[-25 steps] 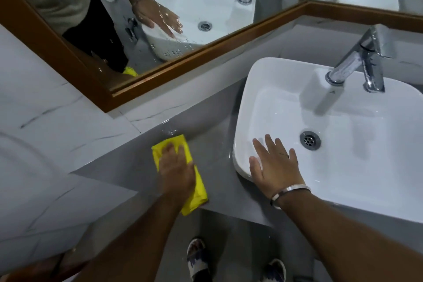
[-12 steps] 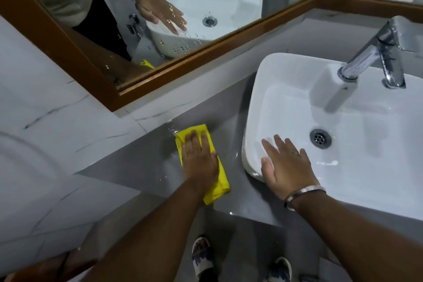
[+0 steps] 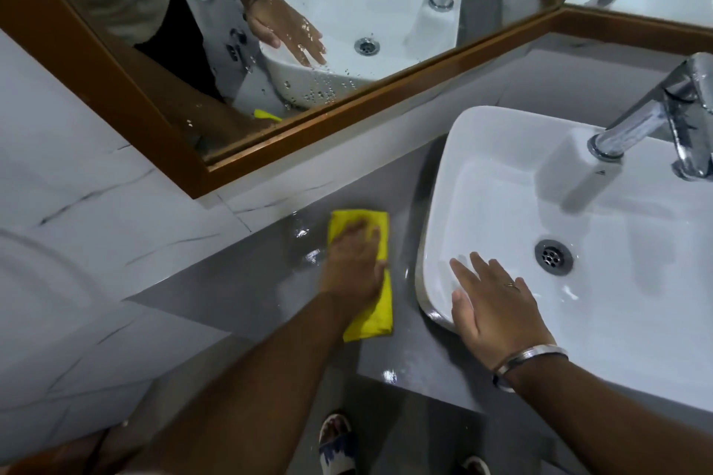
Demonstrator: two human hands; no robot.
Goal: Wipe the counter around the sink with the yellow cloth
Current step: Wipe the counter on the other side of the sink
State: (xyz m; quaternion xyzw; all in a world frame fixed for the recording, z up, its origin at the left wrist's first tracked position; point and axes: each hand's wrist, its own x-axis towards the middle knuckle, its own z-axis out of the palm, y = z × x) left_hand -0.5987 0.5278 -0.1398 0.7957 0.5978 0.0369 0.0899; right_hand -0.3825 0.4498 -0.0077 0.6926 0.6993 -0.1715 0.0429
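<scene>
Left hand (image 3: 353, 262) lies flat, palm down, on the yellow cloth (image 3: 372, 314), fingers spread over its upper half: not a pinch but a press, which judging by the task keeps the whole folded pad against the surface. Cloth sits on the grey counter (image 3: 231, 281), just left of the sink (image 3: 443, 204) and near the back wall, not touching the basin. Water beads glint on the counter beside the cloth's left edge, so that strip looks unfinished. Right hand (image 3: 497, 305) is open, holding nothing, palm resting over the sink's near-left rim with fingers inside the bowl; likely a brace for leaning in. Bangle (image 3: 528, 357) on that wrist. Tap (image 3: 656, 116) is not running. No brand, label or writing legible anywhere.
</scene>
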